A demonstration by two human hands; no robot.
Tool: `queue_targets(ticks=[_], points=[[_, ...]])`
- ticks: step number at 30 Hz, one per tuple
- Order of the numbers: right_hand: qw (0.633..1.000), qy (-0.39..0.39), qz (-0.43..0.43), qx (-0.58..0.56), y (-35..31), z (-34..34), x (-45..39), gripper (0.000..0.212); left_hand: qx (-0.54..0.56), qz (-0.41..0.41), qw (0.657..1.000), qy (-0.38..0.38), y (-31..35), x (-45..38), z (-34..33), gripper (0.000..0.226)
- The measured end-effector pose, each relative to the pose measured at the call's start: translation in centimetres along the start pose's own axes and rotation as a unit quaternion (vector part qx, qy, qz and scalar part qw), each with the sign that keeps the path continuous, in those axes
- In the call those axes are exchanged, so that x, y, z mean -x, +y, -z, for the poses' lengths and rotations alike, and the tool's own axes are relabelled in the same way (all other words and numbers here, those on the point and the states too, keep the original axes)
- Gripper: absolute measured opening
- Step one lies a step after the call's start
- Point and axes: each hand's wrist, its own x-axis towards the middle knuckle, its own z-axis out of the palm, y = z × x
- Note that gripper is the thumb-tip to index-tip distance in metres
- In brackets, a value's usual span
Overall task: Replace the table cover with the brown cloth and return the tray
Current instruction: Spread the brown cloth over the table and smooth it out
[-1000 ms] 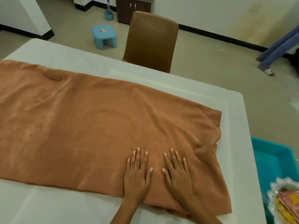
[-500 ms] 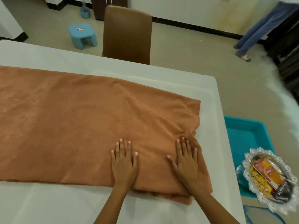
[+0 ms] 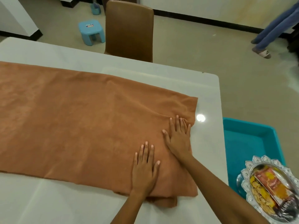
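Note:
The brown cloth [image 3: 77, 120] lies spread over the white table [image 3: 208, 97], its right end a little rumpled and its near right corner folded under. My left hand [image 3: 144, 167] presses flat on the cloth near its front edge, fingers straight. Farther out, my right hand [image 3: 178, 136] lies flat with fingers spread by the cloth's right edge, where small folds bunch up. The silver tray [image 3: 247, 177] with snack packets sits off the table at the lower right, resting on the teal bin.
A teal plastic bin [image 3: 252, 139] stands on the floor beside the table's right edge. A brown chair [image 3: 129, 28] is pushed against the far side, with a small blue stool [image 3: 91, 32] behind it. Another person's legs [image 3: 268, 33] stand at the far right.
My right hand has slid forward and to the right along the cloth, smoothing toward its right edge. My left hand stayed pressed near the front edge. The camera has shifted right.

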Motion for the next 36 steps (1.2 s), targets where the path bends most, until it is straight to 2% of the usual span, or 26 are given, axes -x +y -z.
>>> queue_targets(ticks=[9,14,16,19,22,25,28,32,33,35,36], points=[[1.000,-0.005,0.026,0.012,1.7,0.6,-4.9,0.069,0.025,0.027,0.999,-0.023,2.2,-4.7,-0.1,0.063],[0.992,-0.015,0.112,-0.060,-0.7,0.4,6.1,0.057,0.081,-0.051,0.993,-0.061,0.0,-2.4,2.0,0.071],[0.992,-0.025,0.111,-0.052,-0.1,-0.4,10.5,0.058,0.045,-0.105,0.990,-0.083,-1.8,-0.5,2.7,0.076],[0.992,-0.053,0.102,-0.042,0.8,-0.4,13.2,0.060,0.006,-0.177,0.979,-0.103,-4.2,1.6,2.1,0.095],[0.982,-0.078,0.165,-0.043,0.9,0.4,13.8,0.074,-0.052,-0.238,0.965,-0.093,-5.0,1.7,2.0,0.105],[0.954,-0.117,0.277,-0.006,2.1,1.5,14.0,0.086,-0.095,-0.307,0.944,-0.069,-5.3,1.3,2.5,0.084],[0.937,-0.153,0.314,0.032,3.5,2.8,13.0,0.086,-0.095,-0.360,0.927,-0.042,-5.3,0.9,2.6,0.062],[0.929,-0.232,0.287,-0.004,4.0,5.5,10.7,0.066,-0.023,-0.315,0.949,-0.017,-4.7,-1.1,4.6,0.050],[0.934,-0.258,0.244,-0.048,3.8,6.5,9.9,0.059,-0.008,-0.306,0.952,-0.010,-4.7,-1.8,5.4,0.048],[0.949,-0.264,0.093,-0.147,3.2,8.6,8.0,0.048,0.015,-0.304,0.952,-0.002,-4.4,-3.2,7.2,0.057],[0.956,-0.258,0.035,-0.139,2.7,9.8,7.0,0.046,0.024,-0.302,0.953,0.002,-4.2,-3.8,8.0,0.063]])
